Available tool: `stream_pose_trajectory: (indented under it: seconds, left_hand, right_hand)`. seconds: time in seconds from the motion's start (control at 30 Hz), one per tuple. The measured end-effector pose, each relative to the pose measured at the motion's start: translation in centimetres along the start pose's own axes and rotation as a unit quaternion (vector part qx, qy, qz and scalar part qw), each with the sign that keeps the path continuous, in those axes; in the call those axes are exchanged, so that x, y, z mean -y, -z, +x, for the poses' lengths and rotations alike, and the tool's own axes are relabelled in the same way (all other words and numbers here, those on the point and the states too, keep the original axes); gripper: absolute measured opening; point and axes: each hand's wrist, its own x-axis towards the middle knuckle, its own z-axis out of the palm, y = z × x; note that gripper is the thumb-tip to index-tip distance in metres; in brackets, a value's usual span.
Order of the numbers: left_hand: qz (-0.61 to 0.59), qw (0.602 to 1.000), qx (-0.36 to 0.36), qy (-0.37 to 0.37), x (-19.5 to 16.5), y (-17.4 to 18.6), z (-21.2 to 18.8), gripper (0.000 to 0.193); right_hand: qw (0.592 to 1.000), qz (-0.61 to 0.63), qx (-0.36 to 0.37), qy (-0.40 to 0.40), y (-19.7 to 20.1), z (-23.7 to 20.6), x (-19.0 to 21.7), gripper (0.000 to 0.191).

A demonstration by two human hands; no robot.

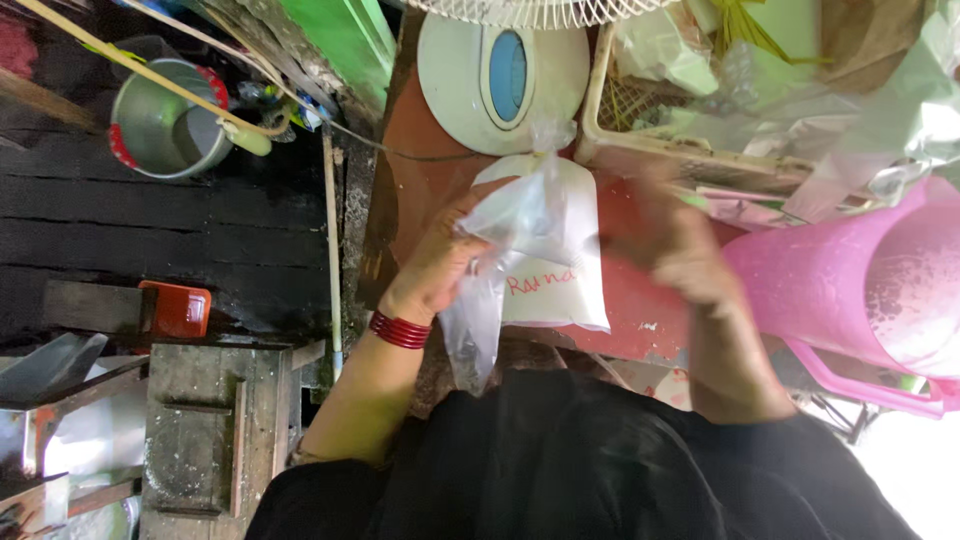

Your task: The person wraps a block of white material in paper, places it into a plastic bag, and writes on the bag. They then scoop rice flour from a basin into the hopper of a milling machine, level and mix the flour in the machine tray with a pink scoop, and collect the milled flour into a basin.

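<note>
We see hands over red table (640, 310). Left hand (435, 265), red bangles (400, 330) at wrist, grasping clear plastic bag (490, 290) that hangs limp, touching left side of white-filled bag (555, 260). Right hand (680, 245) blurred, just right of white-filled bag; we cannot tell its grip. White-filled bag lies on table between hands, knotted top pointing away. Pink jug (850, 280) right of it, near. Fan base (500, 75) just beyond its knot. Cream basket (680, 140) beyond-right. Metal pot (165, 125) far left, well apart.
</note>
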Motion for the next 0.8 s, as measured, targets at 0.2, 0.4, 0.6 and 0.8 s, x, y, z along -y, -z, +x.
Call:
stream_pose_trajectory:
  seconds: [0.2, 0.4, 0.6, 0.8]
  left_hand:
    - [-0.050, 0.995, 0.021, 0.087, 3.4, 0.5, -0.1, 0.066]
    - [0.001, 0.996, -0.090, -0.005, 5.6, 3.7, 1.1, 0.024]
    - [-0.074, 0.991, -0.109, 0.004, 3.5, 2.4, 0.6, 0.021]
    - [0.071, 0.996, -0.011, 0.056, 6.1, 1.2, 0.0, 0.035]
  right_hand:
    - [0.948, -0.270, -0.089, -0.142, 0.8, 2.4, -5.6, 0.050]
    - [0.942, -0.114, -0.202, -0.242, 2.4, -0.3, -9.3, 0.017]
    - [0.941, 0.122, -0.213, -0.233, 2.6, -3.8, -9.4, 0.040]
    - [0.977, -0.051, -0.049, -0.200, 0.5, -2.2, -3.4, 0.084]
